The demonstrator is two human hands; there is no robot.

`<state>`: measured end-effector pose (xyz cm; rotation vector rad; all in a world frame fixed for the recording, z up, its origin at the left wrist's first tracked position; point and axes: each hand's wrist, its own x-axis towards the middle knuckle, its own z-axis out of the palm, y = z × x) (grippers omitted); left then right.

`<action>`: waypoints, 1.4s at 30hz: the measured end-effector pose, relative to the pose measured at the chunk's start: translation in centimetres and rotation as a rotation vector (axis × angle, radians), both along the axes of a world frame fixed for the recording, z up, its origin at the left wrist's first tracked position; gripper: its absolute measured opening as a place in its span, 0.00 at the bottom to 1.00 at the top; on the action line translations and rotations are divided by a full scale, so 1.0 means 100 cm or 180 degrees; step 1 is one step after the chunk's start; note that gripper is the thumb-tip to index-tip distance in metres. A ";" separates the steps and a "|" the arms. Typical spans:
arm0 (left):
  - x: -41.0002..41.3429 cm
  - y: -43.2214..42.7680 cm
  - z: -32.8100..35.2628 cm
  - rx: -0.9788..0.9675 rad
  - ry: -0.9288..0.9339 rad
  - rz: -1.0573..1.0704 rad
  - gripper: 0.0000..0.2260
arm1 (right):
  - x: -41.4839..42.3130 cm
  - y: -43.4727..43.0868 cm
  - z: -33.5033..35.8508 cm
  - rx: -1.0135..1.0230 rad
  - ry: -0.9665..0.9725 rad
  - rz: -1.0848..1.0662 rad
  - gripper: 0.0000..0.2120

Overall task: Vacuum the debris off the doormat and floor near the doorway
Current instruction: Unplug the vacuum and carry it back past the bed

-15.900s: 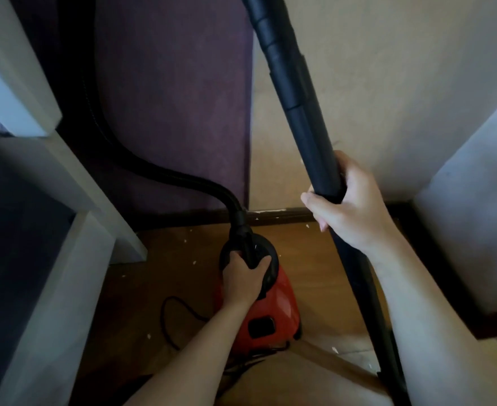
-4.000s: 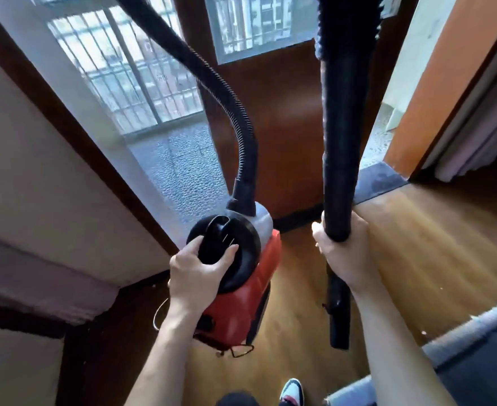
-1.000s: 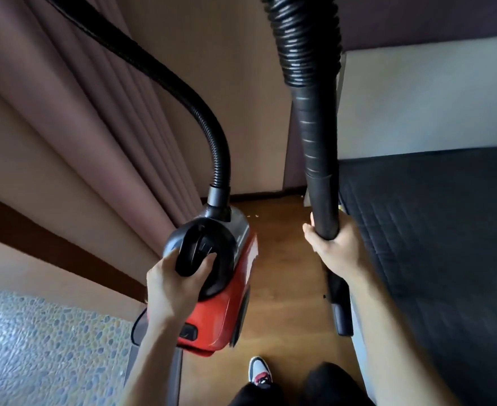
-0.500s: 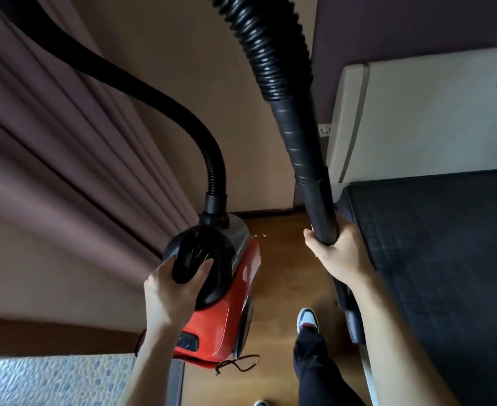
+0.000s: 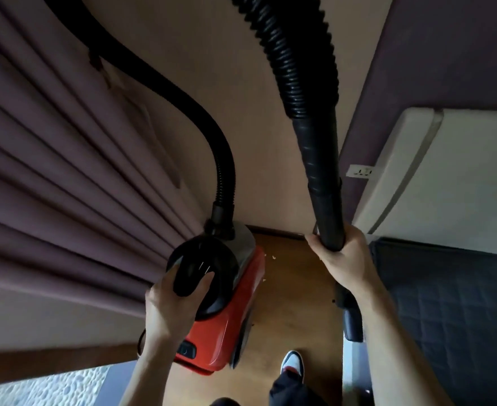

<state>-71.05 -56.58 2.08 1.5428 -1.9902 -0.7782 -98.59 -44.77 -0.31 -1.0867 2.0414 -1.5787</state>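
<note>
Left hand (image 5: 172,303) clenched on the black carry handle of the vacuum cleaner (image 5: 229,315), thumb over the near rim, fingers tucked into the grip recess. Body of the machine: red shell, black domed top, grey band at the far end, small black switch on the near end. It hangs tilted above the wooden floor (image 5: 297,285), just beside the mauve curtain (image 5: 65,177) at left.

Ribbed black hose (image 5: 209,133) leaves the far end of the body, arcs up and out of view at top left, comes back in at top centre and joins the rigid black wand (image 5: 323,177).

Right hand (image 5: 342,259) wrapped around the wand, which stands near upright; nozzle end below the wrist, beside the dark quilted mattress (image 5: 452,312) at right.

Pale debris specks (image 5: 272,256) on the floor just right of the red shell. One shoe (image 5: 292,361) near bottom centre.
</note>
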 end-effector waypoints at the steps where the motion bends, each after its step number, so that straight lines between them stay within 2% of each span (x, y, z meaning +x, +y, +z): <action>1: -0.004 -0.001 -0.002 0.0027 -0.0014 0.0048 0.12 | -0.007 -0.006 0.000 -0.0003 0.0027 0.0047 0.19; 6: -0.018 -0.009 -0.018 0.0090 -0.0091 0.0154 0.11 | -0.028 -0.030 -0.003 0.0081 0.0067 0.0285 0.10; 10: -0.023 -0.015 -0.035 0.0176 -0.0107 0.0295 0.11 | -0.039 -0.051 -0.014 0.0163 -0.0192 0.0309 0.14; 15: -0.023 -0.026 -0.060 0.0203 -0.0127 0.0354 0.20 | -0.047 -0.078 -0.038 0.0217 -0.0323 0.0281 0.26; 18: -0.022 -0.034 -0.082 0.0258 -0.0097 0.0241 0.24 | -0.051 -0.095 -0.056 0.0295 -0.0482 0.0297 0.25; 20: -0.022 -0.039 -0.103 0.0326 -0.0128 0.0189 0.22 | -0.055 -0.107 -0.071 0.0342 -0.0541 0.0328 0.25; 22: -0.021 -0.044 -0.126 0.0389 -0.0169 0.0155 0.20 | -0.059 -0.120 -0.090 0.0360 -0.0545 0.0470 0.20; 27: -0.027 -0.060 -0.206 0.0522 -0.0299 0.0167 0.15 | -0.073 -0.151 -0.153 0.0512 -0.0376 0.1150 0.09; 29: -0.028 -0.066 -0.249 0.0537 -0.0335 0.0176 0.15 | -0.075 -0.166 -0.180 0.0359 -0.0336 0.1234 0.10; 34: -0.039 -0.081 -0.361 0.0553 -0.0209 0.0149 0.15 | -0.064 -0.210 -0.251 0.0007 -0.0235 0.1068 0.15; 42: -0.058 -0.098 -0.522 0.0676 0.0291 -0.0027 0.09 | -0.036 -0.270 -0.370 -0.0383 0.0005 0.0665 0.16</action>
